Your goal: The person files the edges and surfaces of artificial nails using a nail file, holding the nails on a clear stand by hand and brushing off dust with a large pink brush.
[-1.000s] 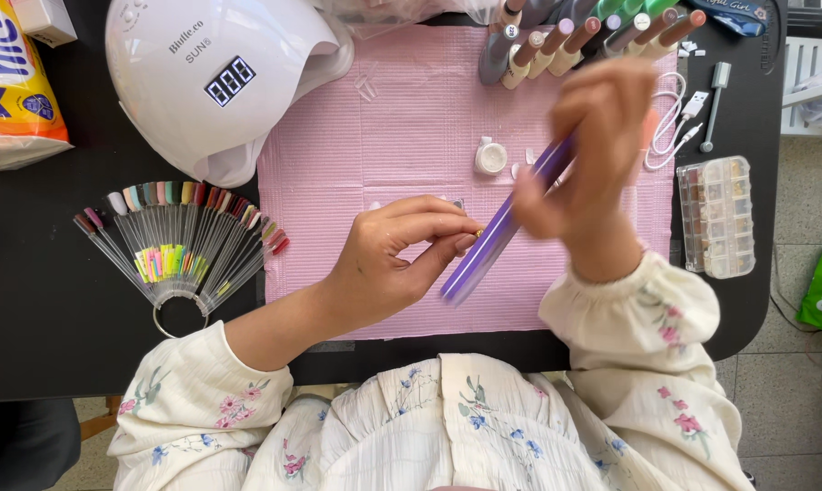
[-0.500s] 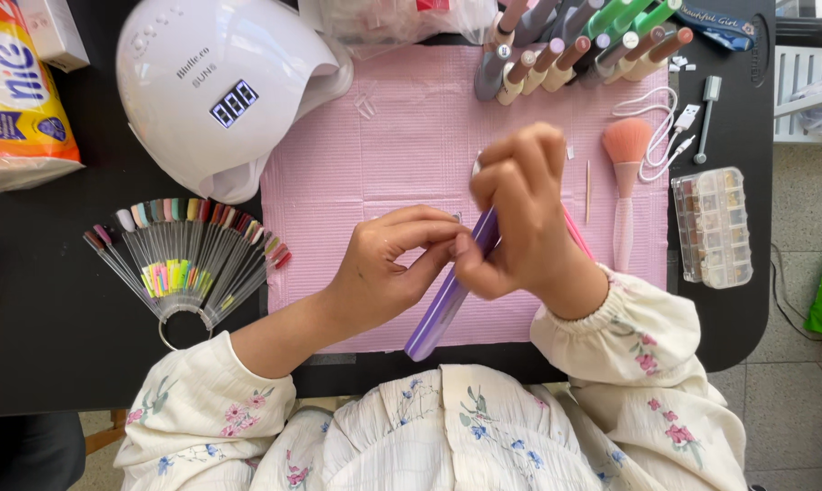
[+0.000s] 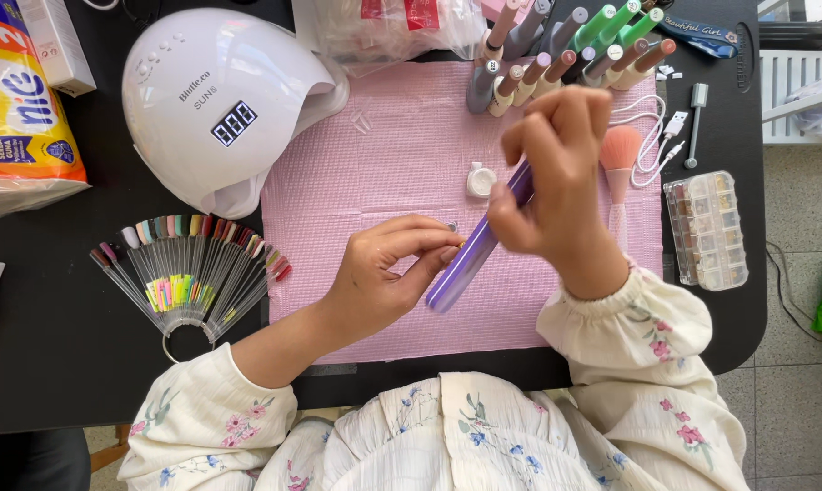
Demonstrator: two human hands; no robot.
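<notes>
Right hand [image 3: 556, 173] pinches a purple nail file [image 3: 479, 241] and lays it against the fingertips of the left hand [image 3: 388, 273], above the pink mat [image 3: 384, 164].

Left hand has its fingers pressed together and curled, seemingly pinching something too small to tell at the file's edge. For good filing, I judge the file should stay flat and the strokes short. Around stand a small white pot [image 3: 480, 179], a pink brush [image 3: 618, 159], polish bottles [image 3: 556, 55], a white nail lamp [image 3: 220, 105], a colour swatch fan [image 3: 185, 273] and a bead box [image 3: 706, 227] on the black worktop [image 3: 47, 364]; nothing blocks the hands.
</notes>
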